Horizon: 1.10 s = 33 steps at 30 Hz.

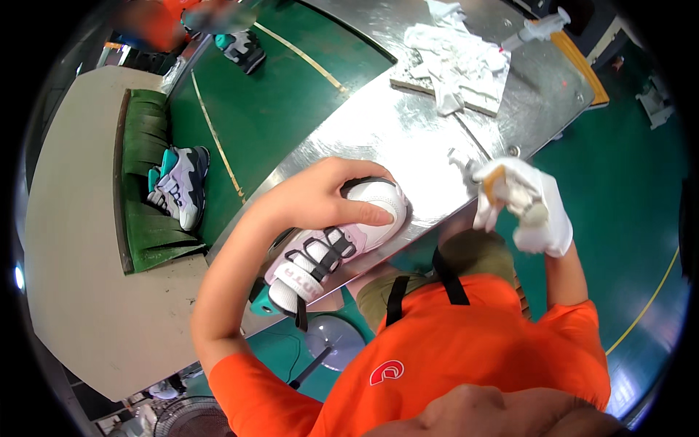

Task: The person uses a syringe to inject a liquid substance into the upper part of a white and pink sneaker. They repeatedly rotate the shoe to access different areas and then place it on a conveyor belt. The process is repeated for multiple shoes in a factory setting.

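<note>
A white and pale pink sneaker [371,233] with black laces and a teal heel lies on the metal table [429,164], near its front edge. My bare left hand [324,193] wraps over the toe end, thumb on the upper and fingers around the far side. On the right, my right hand [550,218] wears a white glove and is raised off the sneaker, past the table's front edge. Its fingers curl in around something pale, with a yellowish patch by the fingertips; blur keeps me from telling what it is.
White rags [451,62] are heaped on a board, with a syringe [539,30] beside them and a thin dark rod [473,136] nearer me. More sneakers [182,186] rest against green flaps [145,233] at left. Another shoe [244,51] is near a co-worker in orange [153,22].
</note>
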{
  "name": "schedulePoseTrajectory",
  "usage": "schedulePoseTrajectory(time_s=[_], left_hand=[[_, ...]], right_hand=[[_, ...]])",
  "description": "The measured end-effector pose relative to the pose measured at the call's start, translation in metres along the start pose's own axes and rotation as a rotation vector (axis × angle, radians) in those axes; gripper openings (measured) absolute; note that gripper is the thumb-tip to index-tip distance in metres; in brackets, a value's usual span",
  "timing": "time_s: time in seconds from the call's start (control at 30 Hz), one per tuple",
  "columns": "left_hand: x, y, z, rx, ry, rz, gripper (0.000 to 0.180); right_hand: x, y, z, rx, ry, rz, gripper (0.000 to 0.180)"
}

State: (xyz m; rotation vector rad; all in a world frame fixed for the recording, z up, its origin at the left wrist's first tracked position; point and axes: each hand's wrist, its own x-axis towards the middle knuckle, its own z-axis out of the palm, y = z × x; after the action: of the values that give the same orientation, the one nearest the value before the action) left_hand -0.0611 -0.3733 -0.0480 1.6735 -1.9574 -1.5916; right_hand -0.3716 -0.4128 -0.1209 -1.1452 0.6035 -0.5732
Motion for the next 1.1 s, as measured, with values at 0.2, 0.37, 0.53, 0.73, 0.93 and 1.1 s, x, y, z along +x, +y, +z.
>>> schedulePoseTrajectory(time_s=[0.2,0.37,0.53,0.73,0.93,1.1], left_hand=[[0.001,0.000,0.005,0.007,0.009,0.070,0.046],[0.001,0.007,0.007,-0.006,0.005,0.034,0.046],[0.002,0.007,0.007,0.018,0.003,0.035,0.045],[0.002,0.008,0.008,0.034,0.010,0.040,0.044],[0.005,0.009,0.009,0.038,0.010,0.037,0.043],[0.006,0.011,0.009,0.021,0.007,0.042,0.043]], right_hand=[[-0.012,0.025,0.012,0.456,-0.263,-0.108,0.084],[-0.006,0.031,0.016,0.511,-0.338,-0.136,0.082],[-0.007,0.031,0.012,0.419,-0.349,-0.062,0.084],[-0.005,0.035,0.011,0.465,-0.391,-0.115,0.086],[-0.007,0.037,0.009,0.504,-0.410,-0.151,0.088],[-0.006,0.032,0.008,0.513,-0.423,-0.143,0.087]])
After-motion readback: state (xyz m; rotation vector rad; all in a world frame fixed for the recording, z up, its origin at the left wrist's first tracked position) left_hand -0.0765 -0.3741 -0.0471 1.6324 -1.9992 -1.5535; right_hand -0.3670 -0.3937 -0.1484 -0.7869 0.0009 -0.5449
